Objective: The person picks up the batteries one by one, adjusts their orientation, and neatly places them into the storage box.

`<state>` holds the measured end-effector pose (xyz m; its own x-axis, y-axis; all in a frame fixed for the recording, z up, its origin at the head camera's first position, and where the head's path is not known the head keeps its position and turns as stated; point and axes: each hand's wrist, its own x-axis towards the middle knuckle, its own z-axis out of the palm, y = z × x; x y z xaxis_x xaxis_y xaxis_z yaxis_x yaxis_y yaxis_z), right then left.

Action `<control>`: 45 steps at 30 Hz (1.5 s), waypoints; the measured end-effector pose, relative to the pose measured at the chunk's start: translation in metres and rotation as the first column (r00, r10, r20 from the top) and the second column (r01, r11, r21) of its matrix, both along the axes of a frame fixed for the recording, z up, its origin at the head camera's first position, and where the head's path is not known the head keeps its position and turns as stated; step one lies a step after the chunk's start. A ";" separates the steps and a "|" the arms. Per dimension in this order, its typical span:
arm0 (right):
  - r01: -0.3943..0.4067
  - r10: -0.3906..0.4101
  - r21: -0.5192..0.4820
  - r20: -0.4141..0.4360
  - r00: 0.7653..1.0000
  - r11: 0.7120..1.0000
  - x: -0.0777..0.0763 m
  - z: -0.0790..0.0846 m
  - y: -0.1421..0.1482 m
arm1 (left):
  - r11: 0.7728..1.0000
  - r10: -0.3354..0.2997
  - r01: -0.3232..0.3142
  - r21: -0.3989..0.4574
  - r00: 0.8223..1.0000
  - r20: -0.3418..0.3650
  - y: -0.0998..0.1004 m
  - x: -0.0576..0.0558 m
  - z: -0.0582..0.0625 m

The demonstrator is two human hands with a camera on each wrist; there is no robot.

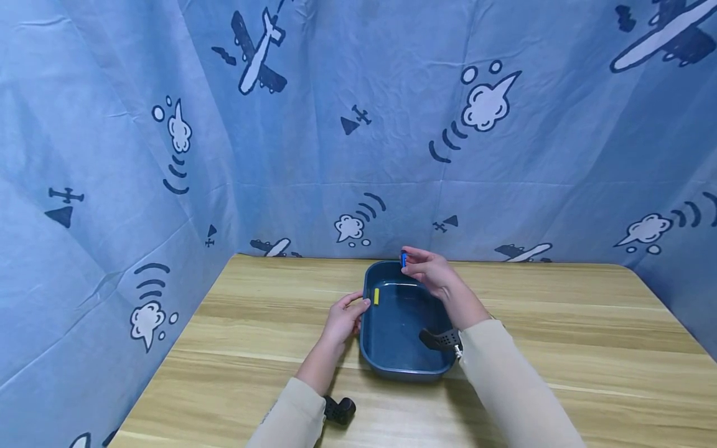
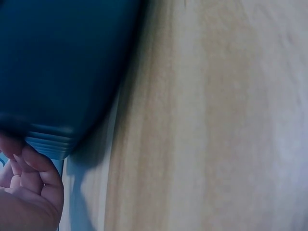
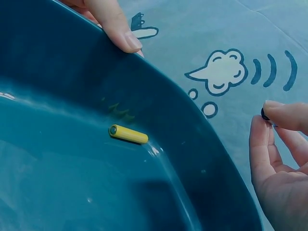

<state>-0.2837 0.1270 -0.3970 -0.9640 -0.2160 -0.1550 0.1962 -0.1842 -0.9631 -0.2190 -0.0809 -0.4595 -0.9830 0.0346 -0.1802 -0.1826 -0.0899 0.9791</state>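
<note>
A dark blue plastic tub (image 1: pixel 404 375) sits on the table. My left hand (image 1: pixel 343 318) grips its left rim, thumb (image 3: pixel 126 41) on the inner side and fingers outside against the wall. Inside the tub, along the left wall, lies a yellow battery (image 1: pixel 376 296). Over the tub's far end my right hand (image 1: pixel 431 272) pinches a small blue battery (image 1: pixel 403 259) upright between thumb and fingers. From the right wrist view only the dark end of this battery (image 3: pixel 264 114) shows; the fingers cover the rest.
The wooden table (image 1: pixel 263 311) reaches back to a blue curtain (image 1: pixel 392 143) printed with planes and clouds, which also runs along the left side. Black wrist straps with cameras (image 1: pixel 340 410) stick out from both sleeves, the right one over the tub.
</note>
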 end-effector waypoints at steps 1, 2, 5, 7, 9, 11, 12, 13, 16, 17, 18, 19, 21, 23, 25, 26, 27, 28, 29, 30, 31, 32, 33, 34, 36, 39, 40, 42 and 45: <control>0.001 -0.001 -0.006 0.001 1.000 1.000 0.000 0.000 0.000 | 1.000 -0.007 0.007 0.000 1.000 0.000 0.000 0.001 0.003; 0.002 -0.002 -0.011 0.001 1.000 1.000 -0.001 -0.001 0.000 | 1.000 -0.014 0.014 0.002 1.000 0.004 0.000 0.004 0.008; 0.004 -0.004 -0.022 0.008 1.000 1.000 -0.001 -0.002 -0.002 | 0.999 -0.032 0.032 0.002 0.999 0.008 0.000 0.012 0.022; 0.005 -0.005 -0.023 0.009 1.000 1.000 -0.001 -0.003 -0.003 | 0.999 -0.040 0.040 -0.004 0.999 0.012 0.001 0.014 0.028; 0.004 -0.004 -0.015 0.012 1.000 1.000 -0.001 -0.004 -0.004 | 0.999 -0.042 0.042 -0.002 0.999 0.012 0.000 0.011 0.023; 0.001 -0.001 -0.014 0.010 1.000 1.000 -0.001 -0.006 -0.005 | 0.999 -0.040 0.040 0.003 0.999 0.011 0.000 0.005 0.014; 0.004 -0.004 -0.011 0.013 1.000 1.000 -0.001 -0.006 -0.006 | 0.999 -0.038 0.038 0.006 0.999 0.013 0.000 0.002 0.009; 0.008 -0.007 -0.007 0.018 1.000 1.000 -0.001 -0.007 -0.006 | 0.999 -0.034 0.034 0.008 0.999 0.013 0.000 0.000 0.006; 0.013 -0.013 -0.003 0.028 1.000 1.000 -0.002 -0.008 -0.007 | 1.000 -0.019 0.019 0.010 1.000 0.018 0.000 -0.003 0.000; 0.015 -0.015 0.002 0.029 0.999 1.000 -0.002 -0.009 -0.008 | 1.000 -0.015 0.015 0.008 1.000 0.019 0.000 -0.003 0.000; 0.017 -0.017 0.004 0.031 0.999 1.000 -0.002 -0.009 -0.008 | 1.000 -0.011 0.011 0.008 1.000 0.021 0.001 -0.003 -0.001; 0.019 -0.019 0.001 0.032 0.999 1.000 -0.002 -0.010 -0.009 | 1.000 -0.010 0.010 0.007 1.000 0.016 0.001 -0.002 -0.001; 0.021 -0.021 -0.007 0.030 0.999 1.000 -0.002 -0.011 -0.009 | 1.000 -0.007 0.007 0.012 1.000 0.016 0.001 -0.002 -0.001; 0.027 -0.027 -0.009 0.037 0.999 1.000 -0.003 -0.013 -0.010 | 1.000 -0.007 0.007 0.019 1.000 0.021 0.002 -0.003 -0.001; 0.032 -0.031 -0.014 0.048 0.998 0.999 -0.003 -0.016 -0.010 | 1.000 -0.010 0.009 0.026 1.000 0.024 0.002 -0.003 -0.001; 0.036 -0.035 -0.014 0.054 0.998 0.999 -0.003 -0.017 -0.011 | 0.999 -0.010 0.009 0.030 0.999 0.030 0.002 -0.003 -0.002; 0.035 -0.035 -0.013 0.058 0.998 0.999 -0.002 -0.018 -0.011 | 0.999 -0.012 0.011 0.031 0.999 0.033 0.002 -0.003 -0.002; 0.038 -0.037 -0.016 0.063 0.997 0.999 -0.002 -0.020 -0.011 | 0.999 -0.011 0.010 0.034 0.999 0.038 0.001 -0.003 -0.002; 0.041 -0.039 -0.023 0.067 0.997 0.999 -0.002 -0.021 -0.011 | 0.999 -0.013 0.012 0.036 0.999 0.036 0.001 -0.003 -0.002; 0.043 -0.041 -0.027 0.069 0.997 0.999 -0.001 -0.023 -0.011 | 0.999 -0.012 0.011 0.039 0.999 0.039 0.001 -0.003 -0.002; 0.045 -0.043 -0.026 0.071 0.997 0.999 -0.001 -0.024 -0.012 | 0.999 -0.012 0.010 0.041 0.999 0.042 0.001 -0.003 -0.002; 0.044 -0.042 -0.030 0.070 0.997 0.999 0.000 -0.025 -0.012 | 0.999 -0.009 0.007 0.045 0.999 0.045 0.001 -0.003 -0.002; 0.044 -0.042 -0.025 0.070 0.997 0.999 0.000 -0.027 -0.012 | 0.999 -0.008 0.006 0.044 0.999 0.045 0.001 -0.002 -0.002; 0.048 -0.046 -0.021 0.072 0.996 0.999 0.000 -0.028 -0.013 | 0.999 -0.006 0.005 0.043 0.999 0.042 0.001 -0.002 -0.002; 0.047 -0.046 0.000 0.067 0.997 0.999 0.001 -0.029 -0.013 | 0.999 -0.001 -0.001 0.047 0.999 0.045 0.001 -0.001 -0.002; 0.043 -0.045 0.031 0.060 0.997 0.999 0.001 -0.031 -0.015 | 0.999 0.002 -0.005 0.048 0.999 0.044 0.002 -0.001 -0.001; 0.043 -0.045 0.043 0.058 0.997 0.998 0.001 -0.031 -0.016 | 0.999 0.004 -0.006 0.052 0.999 0.047 0.002 -0.001 -0.001; 0.035 -0.039 0.074 0.052 0.998 0.997 0.001 -0.032 -0.018 | 0.998 0.007 -0.010 0.057 0.999 0.052 0.002 -0.001 -0.001; 0.036 -0.044 0.137 0.053 0.998 0.990 0.001 -0.033 -0.022 | 0.998 0.009 -0.012 0.055 0.999 0.053 0.002 -0.001 -0.001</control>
